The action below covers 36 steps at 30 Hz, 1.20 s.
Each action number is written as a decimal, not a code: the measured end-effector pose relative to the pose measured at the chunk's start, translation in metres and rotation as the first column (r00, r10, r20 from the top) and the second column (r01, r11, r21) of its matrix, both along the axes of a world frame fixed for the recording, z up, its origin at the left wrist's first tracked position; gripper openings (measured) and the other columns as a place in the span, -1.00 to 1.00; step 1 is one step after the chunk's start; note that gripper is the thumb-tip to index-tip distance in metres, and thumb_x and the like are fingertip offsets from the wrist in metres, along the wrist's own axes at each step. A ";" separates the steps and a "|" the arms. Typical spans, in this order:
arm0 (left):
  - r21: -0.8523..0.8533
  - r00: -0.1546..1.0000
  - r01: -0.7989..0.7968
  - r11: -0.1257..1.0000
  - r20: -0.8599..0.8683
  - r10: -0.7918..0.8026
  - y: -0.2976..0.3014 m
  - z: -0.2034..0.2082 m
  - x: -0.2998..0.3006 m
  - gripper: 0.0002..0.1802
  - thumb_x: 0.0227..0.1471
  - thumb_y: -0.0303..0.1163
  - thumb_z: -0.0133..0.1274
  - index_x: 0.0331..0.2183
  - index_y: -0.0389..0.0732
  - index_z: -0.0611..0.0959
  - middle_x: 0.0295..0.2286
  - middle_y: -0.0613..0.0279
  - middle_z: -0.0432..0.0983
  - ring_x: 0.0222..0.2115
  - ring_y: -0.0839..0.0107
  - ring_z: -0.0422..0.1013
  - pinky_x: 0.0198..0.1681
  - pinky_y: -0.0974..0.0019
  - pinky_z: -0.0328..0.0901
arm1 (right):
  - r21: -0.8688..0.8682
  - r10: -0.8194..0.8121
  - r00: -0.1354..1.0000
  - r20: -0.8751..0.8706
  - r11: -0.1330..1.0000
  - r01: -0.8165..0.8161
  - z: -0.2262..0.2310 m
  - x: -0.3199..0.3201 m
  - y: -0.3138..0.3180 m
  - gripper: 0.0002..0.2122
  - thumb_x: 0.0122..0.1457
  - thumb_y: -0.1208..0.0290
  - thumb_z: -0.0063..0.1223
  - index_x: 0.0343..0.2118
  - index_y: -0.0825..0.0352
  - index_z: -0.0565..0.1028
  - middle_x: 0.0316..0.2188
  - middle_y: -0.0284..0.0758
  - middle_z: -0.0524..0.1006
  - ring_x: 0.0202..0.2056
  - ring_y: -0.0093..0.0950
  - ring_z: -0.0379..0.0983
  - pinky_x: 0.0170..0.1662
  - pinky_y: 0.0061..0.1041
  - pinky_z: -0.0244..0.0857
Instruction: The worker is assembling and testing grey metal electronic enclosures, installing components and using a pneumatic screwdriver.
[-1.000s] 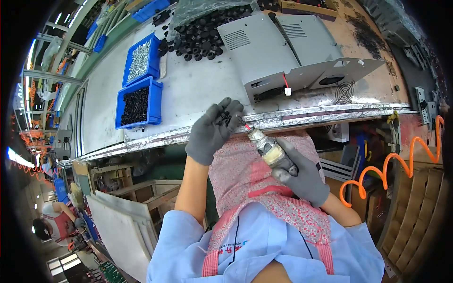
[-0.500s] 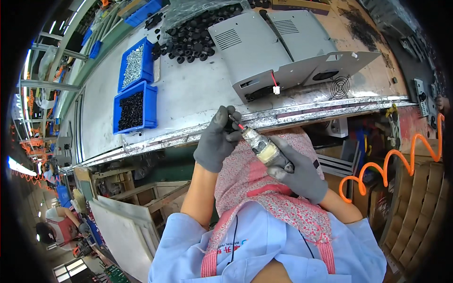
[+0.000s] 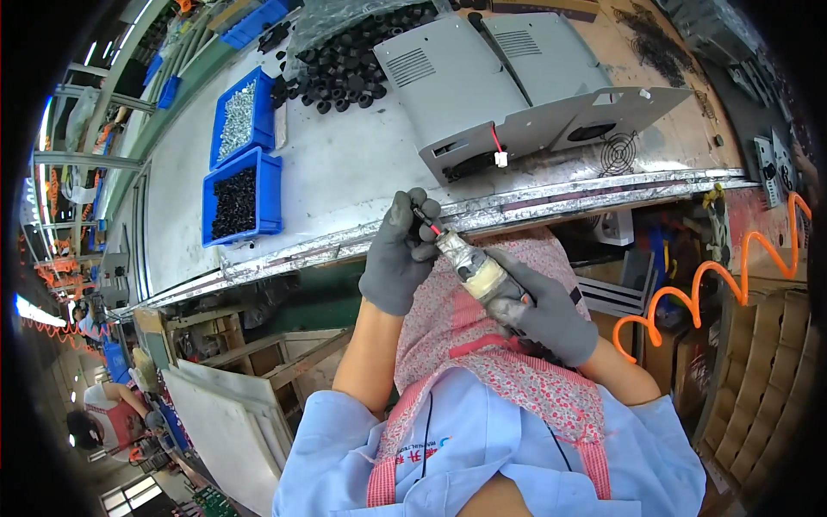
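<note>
Both my hands wear grey gloves and meet over my lap, in front of the bench edge. My right hand (image 3: 544, 312) is wrapped round a tape-covered power screwdriver (image 3: 476, 272), its tip pointing up and left. At that tip, my left hand (image 3: 399, 257) pinches with thumb and fingers; a small dark piece shows there, too small to name. Beyond the hands, grey sheet-metal housings (image 3: 452, 82) with vent slots stand on the bench. A short red wire with a white connector (image 3: 500, 159) hangs from the nearer one.
On the bench at left are a blue bin of black screws (image 3: 278, 194) and a blue bin of silver screws (image 3: 265, 112). Black caps (image 3: 340, 73) are heaped behind them. An orange coiled hose (image 3: 698, 293) hangs at right. Another person (image 3: 112, 418) works at far left.
The screwdriver's rear end has swung slightly down in my right hand, and those fingers have shifted along it. My left hand keeps its pinch at the tip. The view has shifted a little.
</note>
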State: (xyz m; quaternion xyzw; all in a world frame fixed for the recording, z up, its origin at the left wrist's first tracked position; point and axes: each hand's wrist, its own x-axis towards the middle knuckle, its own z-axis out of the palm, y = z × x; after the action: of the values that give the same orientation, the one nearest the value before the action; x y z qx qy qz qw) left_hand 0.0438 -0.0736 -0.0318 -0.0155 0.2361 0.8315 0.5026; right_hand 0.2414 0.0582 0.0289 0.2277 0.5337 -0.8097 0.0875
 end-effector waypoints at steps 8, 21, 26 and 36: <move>-0.290 0.897 -0.043 0.956 -0.432 -0.091 -0.002 0.010 -0.002 -0.47 0.01 -0.06 0.16 -0.12 -0.27 0.50 -0.35 0.21 0.52 -0.59 0.65 0.33 -0.68 0.63 0.11 | -0.123 -0.032 0.999 0.023 0.992 0.035 0.004 0.003 0.000 -0.36 0.10 0.46 0.02 0.27 0.31 0.09 -0.37 -0.38 0.44 -0.47 -0.68 0.35 -0.41 -0.66 0.28; -0.565 0.600 -0.305 0.767 -0.739 -0.305 0.019 0.034 -0.021 -0.42 0.14 0.09 -0.05 -0.15 -0.28 0.57 -0.59 0.43 0.36 -0.62 0.67 0.23 -0.60 0.57 0.13 | 0.215 -0.181 0.977 0.110 0.964 0.154 -0.011 0.012 0.001 -0.38 0.10 0.44 0.03 0.25 0.29 0.13 -0.37 -0.37 0.47 -0.51 -0.69 0.32 -0.42 -0.66 0.28; -0.689 0.620 -0.296 0.662 -0.666 -0.416 0.036 0.032 -0.025 -0.46 0.19 0.06 -0.11 -0.18 -0.27 0.57 -0.60 0.41 0.37 -0.64 0.66 0.22 -0.63 0.53 0.12 | 0.243 -0.208 0.978 -0.015 0.948 0.206 -0.026 0.008 -0.003 -0.41 0.12 0.45 0.02 0.24 0.30 0.15 -0.38 -0.37 0.47 -0.54 -0.70 0.31 -0.48 -0.67 0.26; -0.573 0.584 -0.228 0.787 -0.728 -0.360 0.039 0.021 -0.030 -0.56 0.25 -0.09 -0.20 -0.26 -0.29 0.54 -0.62 0.38 0.37 -0.66 0.65 0.19 -0.64 0.52 0.10 | 0.047 -0.303 0.953 -0.026 0.952 0.304 -0.032 -0.002 -0.025 -0.43 0.19 0.38 -0.04 0.26 0.26 0.09 -0.45 -0.41 0.41 -0.59 -0.70 0.30 -0.52 -0.66 0.27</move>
State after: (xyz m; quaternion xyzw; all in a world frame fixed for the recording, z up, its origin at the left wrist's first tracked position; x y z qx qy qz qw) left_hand 0.0141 -0.0346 -0.0104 0.2116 0.6938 0.6001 0.3373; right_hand 0.2389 0.0332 -0.0030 0.3013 0.5134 -0.8021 -0.0487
